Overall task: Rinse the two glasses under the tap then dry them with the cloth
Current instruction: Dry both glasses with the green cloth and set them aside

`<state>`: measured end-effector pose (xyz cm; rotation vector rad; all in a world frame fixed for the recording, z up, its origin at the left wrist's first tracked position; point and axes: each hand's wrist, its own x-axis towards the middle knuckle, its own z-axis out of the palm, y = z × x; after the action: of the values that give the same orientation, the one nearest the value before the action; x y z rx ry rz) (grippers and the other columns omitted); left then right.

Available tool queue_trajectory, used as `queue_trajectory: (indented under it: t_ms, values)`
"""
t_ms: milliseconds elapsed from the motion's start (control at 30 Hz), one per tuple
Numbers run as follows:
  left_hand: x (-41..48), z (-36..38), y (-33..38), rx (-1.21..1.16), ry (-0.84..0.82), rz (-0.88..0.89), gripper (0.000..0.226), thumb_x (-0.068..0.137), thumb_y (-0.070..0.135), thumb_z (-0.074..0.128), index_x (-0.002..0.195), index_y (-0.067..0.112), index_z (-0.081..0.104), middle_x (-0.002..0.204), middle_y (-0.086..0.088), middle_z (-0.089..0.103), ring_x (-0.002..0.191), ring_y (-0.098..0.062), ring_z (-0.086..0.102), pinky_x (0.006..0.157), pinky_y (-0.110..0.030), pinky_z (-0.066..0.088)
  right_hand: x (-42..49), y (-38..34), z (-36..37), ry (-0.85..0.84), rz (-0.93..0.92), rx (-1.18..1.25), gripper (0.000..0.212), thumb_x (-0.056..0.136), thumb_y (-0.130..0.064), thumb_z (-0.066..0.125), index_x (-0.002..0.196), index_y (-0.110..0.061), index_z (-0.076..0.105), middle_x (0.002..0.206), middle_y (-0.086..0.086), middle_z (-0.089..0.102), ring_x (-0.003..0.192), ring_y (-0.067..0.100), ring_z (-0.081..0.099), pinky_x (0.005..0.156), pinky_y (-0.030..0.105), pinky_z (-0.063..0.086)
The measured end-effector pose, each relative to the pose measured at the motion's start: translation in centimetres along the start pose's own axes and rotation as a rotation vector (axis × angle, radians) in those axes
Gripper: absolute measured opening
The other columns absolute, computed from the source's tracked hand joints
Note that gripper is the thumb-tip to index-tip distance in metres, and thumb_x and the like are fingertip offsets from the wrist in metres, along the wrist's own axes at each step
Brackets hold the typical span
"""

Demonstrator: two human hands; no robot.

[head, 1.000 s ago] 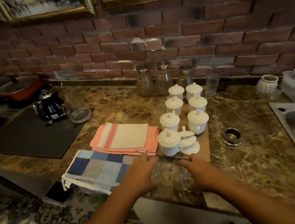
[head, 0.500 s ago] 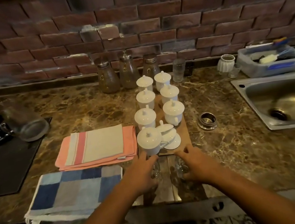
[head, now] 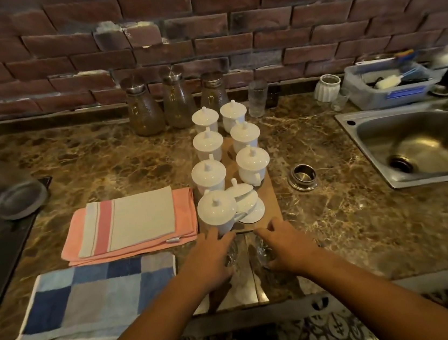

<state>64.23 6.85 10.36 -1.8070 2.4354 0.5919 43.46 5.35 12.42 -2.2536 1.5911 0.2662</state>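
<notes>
Two small clear glasses stand side by side near the counter's front edge. My left hand [head: 209, 259] wraps around the left glass [head: 231, 253], and my right hand [head: 286, 248] wraps around the right glass [head: 262, 251]. Both glasses are mostly hidden by my fingers. A blue checked cloth [head: 97, 295] lies flat to the left of my hands. Behind it lies a folded pink striped cloth [head: 131, 226]. The steel sink [head: 422, 142] is at the right; its tap is barely visible at the frame's right edge.
Several white lidded cups [head: 216, 210] stand on a wooden board [head: 273, 200] just behind my hands. Three brown jars [head: 178, 104] and a tall glass [head: 258, 99] line the brick wall. A metal ring [head: 304, 177] lies between board and sink. A grey tub [head: 393, 87] sits behind the sink.
The view has tilted down and swung right, bringing the sink into sight. My hands have stayed around the two glasses at the counter's front edge.
</notes>
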Motion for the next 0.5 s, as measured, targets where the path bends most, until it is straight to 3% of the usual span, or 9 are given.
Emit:
queue_trajectory:
  t_ms: [233, 500]
  values:
    - [0.4, 1.2, 0.0, 0.022, -0.033, -0.028, 0.075, 0.086, 0.036, 0.075, 0.148, 0.034, 0.034, 0.156, -0.006, 0.029, 0.139, -0.034, 0.034, 0.109, -0.046, 0.043, 0.1, 0.1, 0.7, -0.008, -0.021, -0.050, 0.075, 0.085, -0.037, 0.072, 0.147, -0.029, 0.031, 0.138, 0.010, 0.037, 0.126, 0.030, 0.039, 0.096, 0.048, 0.051]
    - [-0.3, 1.8, 0.5, -0.021, 0.042, -0.074, 0.084, 0.086, 0.036, 0.076, 0.154, 0.032, 0.027, 0.163, -0.006, 0.017, 0.147, -0.032, 0.025, 0.114, -0.046, 0.041, 0.2, 0.7, 2.1, 0.055, -0.056, -0.019, 0.088, 0.084, -0.034, 0.072, 0.154, -0.029, 0.019, 0.146, 0.012, 0.032, 0.130, 0.031, 0.036, 0.097, 0.042, 0.048]
